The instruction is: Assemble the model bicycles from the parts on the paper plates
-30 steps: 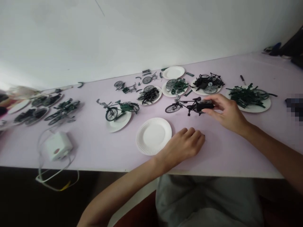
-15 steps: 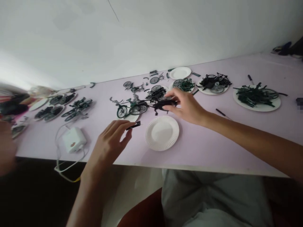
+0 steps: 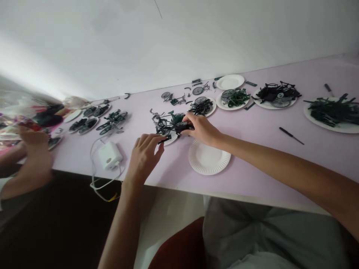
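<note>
My left hand (image 3: 146, 154) pinches a small flat black part (image 3: 165, 140) between thumb and fingers, above the table's near side. My right hand (image 3: 204, 129) is closed on a black model-bicycle piece (image 3: 183, 128), whose exact shape is partly covered by the fingers. Right behind both hands stands a dark green and black model bicycle (image 3: 160, 121), overlapped by the held pieces. Under it shows part of a small white plate (image 3: 172, 141). A white paper plate (image 3: 209, 160) with a fluted rim lies just below my right hand.
Plates of dark bicycle parts line the back: black frames (image 3: 276, 93), green pieces (image 3: 238, 98), a larger pile (image 3: 335, 108). A screwdriver (image 3: 291, 135) lies at right. Left are a white box (image 3: 109, 155) with cables, finished-looking model bicycles (image 3: 113, 120) and another person's arm (image 3: 36, 153).
The view has swung left, so the table appears shifted right. My right hand has brought its black piece left, closer to my left hand and the standing model bicycle. Both hands keep their pieces.
</note>
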{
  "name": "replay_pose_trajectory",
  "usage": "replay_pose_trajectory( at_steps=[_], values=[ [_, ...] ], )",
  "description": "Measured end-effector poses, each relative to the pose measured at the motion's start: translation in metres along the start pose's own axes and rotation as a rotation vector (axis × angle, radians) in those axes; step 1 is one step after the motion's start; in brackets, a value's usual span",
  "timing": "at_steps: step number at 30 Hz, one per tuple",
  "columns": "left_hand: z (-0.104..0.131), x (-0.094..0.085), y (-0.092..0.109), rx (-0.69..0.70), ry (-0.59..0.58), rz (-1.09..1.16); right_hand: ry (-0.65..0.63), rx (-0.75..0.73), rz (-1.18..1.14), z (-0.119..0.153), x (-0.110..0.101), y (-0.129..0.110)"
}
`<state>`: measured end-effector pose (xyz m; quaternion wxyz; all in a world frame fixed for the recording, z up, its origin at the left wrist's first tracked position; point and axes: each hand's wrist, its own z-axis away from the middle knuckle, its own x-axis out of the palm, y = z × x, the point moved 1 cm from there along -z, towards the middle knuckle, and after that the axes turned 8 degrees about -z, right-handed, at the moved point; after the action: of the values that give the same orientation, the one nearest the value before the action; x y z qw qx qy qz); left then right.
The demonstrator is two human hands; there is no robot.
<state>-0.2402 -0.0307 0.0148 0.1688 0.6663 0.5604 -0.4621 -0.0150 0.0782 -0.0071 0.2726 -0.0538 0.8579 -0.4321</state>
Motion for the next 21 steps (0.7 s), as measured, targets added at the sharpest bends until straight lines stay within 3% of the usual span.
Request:
replay_pose_trajectory(
  at_steps=[8,17,21],
  values=[
    [-0.004,0.012,0.009,-0.134,0.005,0.201,0.0,-0.053,0.081,0.001,0.0,0.002],
    [-0.013,0.012,0.013,-0.037,0.058,-0.061,0.007,-0.071,0.114,-0.001,0.003,0.001],
    [-0.012,0.019,0.01,0.003,-0.015,-0.109,0.03,-0.091,0.129,0.005,-0.008,-0.008]
  ],
)
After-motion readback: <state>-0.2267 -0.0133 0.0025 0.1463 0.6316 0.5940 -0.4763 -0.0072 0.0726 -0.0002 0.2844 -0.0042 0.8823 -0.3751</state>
